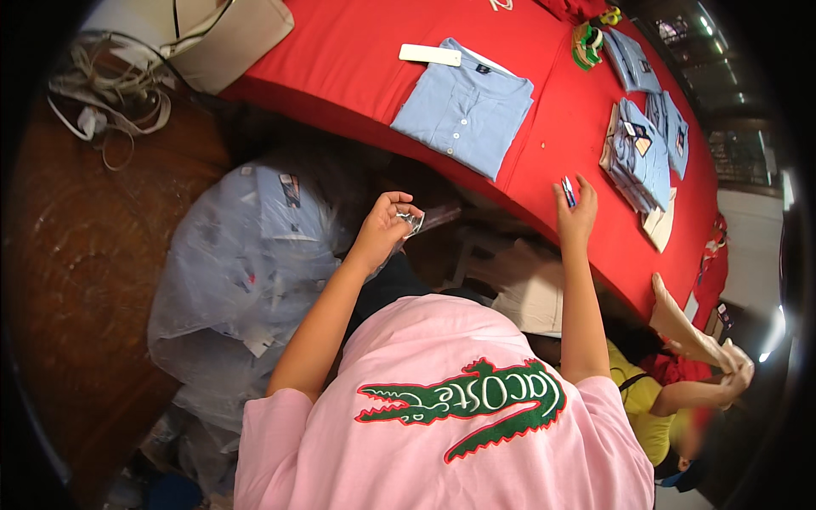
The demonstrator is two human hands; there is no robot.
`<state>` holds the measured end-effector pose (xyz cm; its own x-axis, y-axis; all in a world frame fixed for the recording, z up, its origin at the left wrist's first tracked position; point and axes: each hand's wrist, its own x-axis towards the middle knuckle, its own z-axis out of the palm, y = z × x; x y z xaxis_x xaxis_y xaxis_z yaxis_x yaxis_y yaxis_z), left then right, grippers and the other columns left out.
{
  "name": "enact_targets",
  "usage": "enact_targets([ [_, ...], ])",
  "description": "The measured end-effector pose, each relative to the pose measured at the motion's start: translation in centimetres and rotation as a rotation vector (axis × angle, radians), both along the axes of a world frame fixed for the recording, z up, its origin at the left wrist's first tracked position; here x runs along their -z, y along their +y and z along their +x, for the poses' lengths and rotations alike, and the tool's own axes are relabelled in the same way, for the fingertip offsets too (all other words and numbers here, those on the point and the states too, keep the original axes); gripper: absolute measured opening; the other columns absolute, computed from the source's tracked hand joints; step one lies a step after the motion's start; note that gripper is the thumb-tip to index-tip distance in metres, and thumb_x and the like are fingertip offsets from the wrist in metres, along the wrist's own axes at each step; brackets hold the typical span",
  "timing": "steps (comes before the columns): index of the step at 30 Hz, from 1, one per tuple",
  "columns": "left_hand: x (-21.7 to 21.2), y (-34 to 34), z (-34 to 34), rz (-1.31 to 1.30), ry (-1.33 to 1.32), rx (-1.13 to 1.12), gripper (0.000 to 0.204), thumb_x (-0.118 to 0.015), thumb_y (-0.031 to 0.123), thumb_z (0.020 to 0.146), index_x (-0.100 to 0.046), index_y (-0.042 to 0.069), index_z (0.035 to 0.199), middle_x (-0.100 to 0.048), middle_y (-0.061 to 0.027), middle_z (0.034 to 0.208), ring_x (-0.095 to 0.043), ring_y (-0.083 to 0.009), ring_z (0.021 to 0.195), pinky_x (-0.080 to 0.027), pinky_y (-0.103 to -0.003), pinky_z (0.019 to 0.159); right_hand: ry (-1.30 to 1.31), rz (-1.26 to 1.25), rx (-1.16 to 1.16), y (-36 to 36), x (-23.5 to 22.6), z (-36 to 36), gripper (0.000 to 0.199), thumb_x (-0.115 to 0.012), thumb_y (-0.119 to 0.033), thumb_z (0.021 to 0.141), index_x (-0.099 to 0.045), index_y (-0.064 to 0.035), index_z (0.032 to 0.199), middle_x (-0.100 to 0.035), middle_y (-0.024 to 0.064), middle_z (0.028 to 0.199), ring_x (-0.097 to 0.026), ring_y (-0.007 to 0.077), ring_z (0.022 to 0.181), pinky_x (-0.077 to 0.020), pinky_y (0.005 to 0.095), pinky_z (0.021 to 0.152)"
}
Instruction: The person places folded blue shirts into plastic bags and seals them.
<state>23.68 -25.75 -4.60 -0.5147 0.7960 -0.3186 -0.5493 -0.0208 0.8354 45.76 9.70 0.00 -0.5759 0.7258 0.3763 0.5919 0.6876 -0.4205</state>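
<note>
My left hand point(384, 229) is closed on a crumpled piece of clear plastic point(414, 223), held in front of the table's near edge. My right hand point(577, 214) is at the edge of the red-covered table point(340, 64), with small thread snips point(568, 192) between thumb and fingers, blades pointing away from me. Beyond and between my hands, a folded light-blue buttoned shirt point(464, 109) lies on the red cloth. A white strip point(429, 55) rests across its collar end.
A large clear bag point(229, 280) of blue garments stands at my left. Stacked blue shirts point(639, 161) lie at the table's right. A green roll point(586, 46) sits behind them. Tangled cables point(110, 85) hang far left. At right, a person in yellow point(646, 408) holds beige cloth point(684, 327).
</note>
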Motion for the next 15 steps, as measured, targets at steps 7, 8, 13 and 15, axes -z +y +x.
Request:
enact_targets([
  [7, -7.3, 0.1, -2.7, 0.123, -0.036, 0.161, 0.045, -0.063, -0.003, 0.097, -0.053, 0.005, 0.139, -0.07, -0.0119, 0.123, -0.059, -0.0067, 0.085, -0.05, -0.023, 0.08, -0.15, -1.111, -0.702, -12.7, -8.9, -7.4, 0.052, -0.09, -0.017, 0.083, -0.071, -0.004, 0.129, -0.077, 0.0068, 0.109, -0.069, 0.0177, 0.111, -0.0511, 0.0366, 0.103],
  [8, -7.8, 0.5, -3.2, 0.132, -0.015, 0.155, 0.044, -0.062, -0.004, 0.097, -0.053, 0.005, 0.139, -0.071, -0.0126, 0.124, -0.061, -0.007, 0.085, -0.051, -0.023, 0.081, -0.174, -1.121, -0.619, -12.9, -8.3, -7.6, 0.03, -0.086, -0.012, 0.086, -0.077, -0.0018, 0.112, -0.077, 0.005, 0.099, -0.07, 0.0137, 0.102, -0.0538, 0.0327, 0.095],
  [13, -9.8, 1.3, -7.2, 0.016, 0.264, 0.187, 0.038, -0.063, -0.008, 0.1, -0.055, 0.001, 0.136, -0.073, -0.0161, 0.124, -0.072, -0.0148, 0.1, -0.057, -0.029, 0.094, 0.113, -1.206, -0.451, -11.0, -7.8, -6.7, 0.009, -0.08, -0.007, 0.095, -0.078, -0.0018, 0.101, -0.077, 0.0031, 0.097, -0.071, 0.0108, 0.094, -0.0572, 0.0276, 0.089],
  [15, -10.0, 2.4, -8.7, -0.012, 0.305, 0.189, 0.03, -0.064, -0.004, 0.102, -0.058, 0.0, 0.131, -0.075, -0.0151, 0.113, -0.076, -0.0217, 0.103, -0.06, -0.033, 0.096, 0.208, -1.237, -0.452, -10.5, -7.0, -6.6, 0.011, -0.077, -0.008, 0.099, -0.076, -0.0018, 0.107, -0.077, 0.0041, 0.096, -0.072, 0.0114, 0.093, -0.0584, 0.028, 0.088],
])
